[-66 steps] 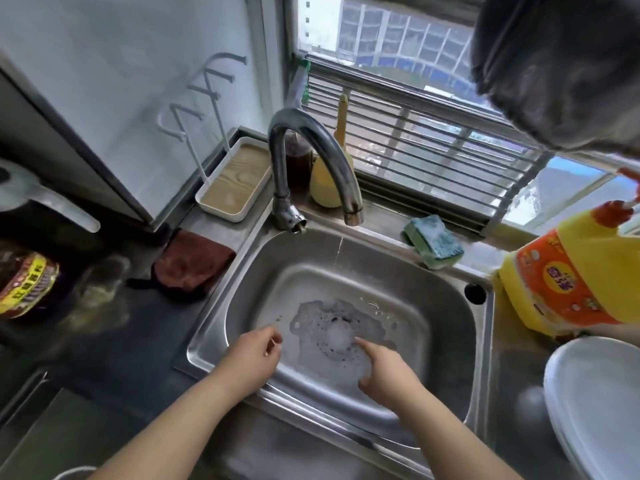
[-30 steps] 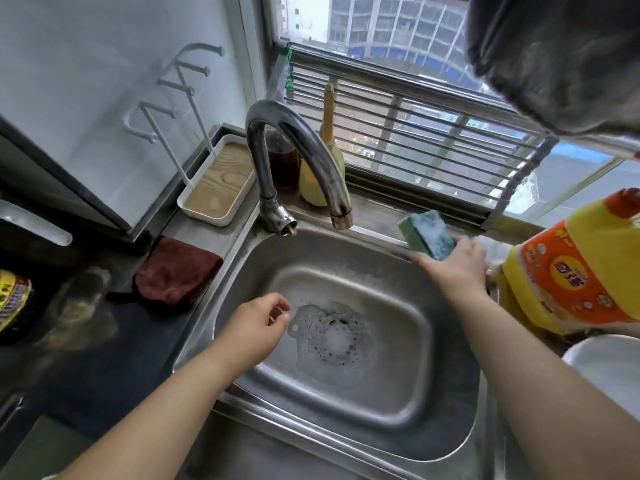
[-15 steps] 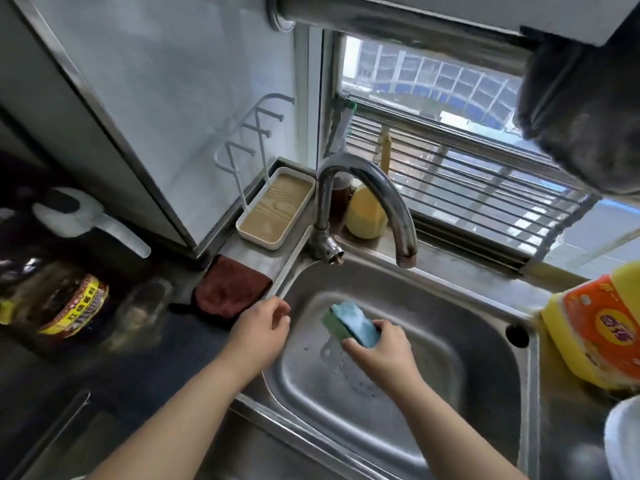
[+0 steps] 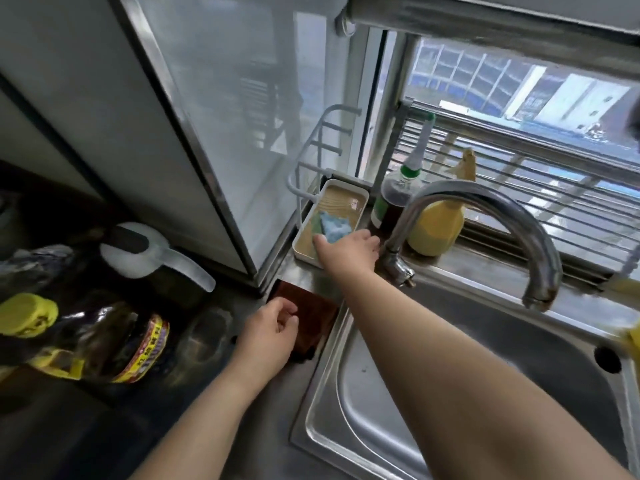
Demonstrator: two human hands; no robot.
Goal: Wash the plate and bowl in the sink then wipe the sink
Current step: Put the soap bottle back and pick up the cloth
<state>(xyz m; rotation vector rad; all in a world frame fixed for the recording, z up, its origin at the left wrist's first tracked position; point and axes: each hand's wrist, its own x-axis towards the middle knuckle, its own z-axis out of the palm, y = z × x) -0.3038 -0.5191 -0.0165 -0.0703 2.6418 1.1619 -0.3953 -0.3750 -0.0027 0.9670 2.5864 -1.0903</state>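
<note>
Blue sponge [image 4: 333,227] under right hand [image 4: 349,251]

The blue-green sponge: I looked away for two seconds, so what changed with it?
The right hand picked the blue-green sponge off the sink's back ledge, carried it over the steel sink, and now sets it in the white tray. The left hand moved onto the brown cloth.

blue-green sponge [image 4: 330,226], white tray [image 4: 356,195], dark red cloth [image 4: 311,313], yellow bottle [image 4: 436,230]
</note>
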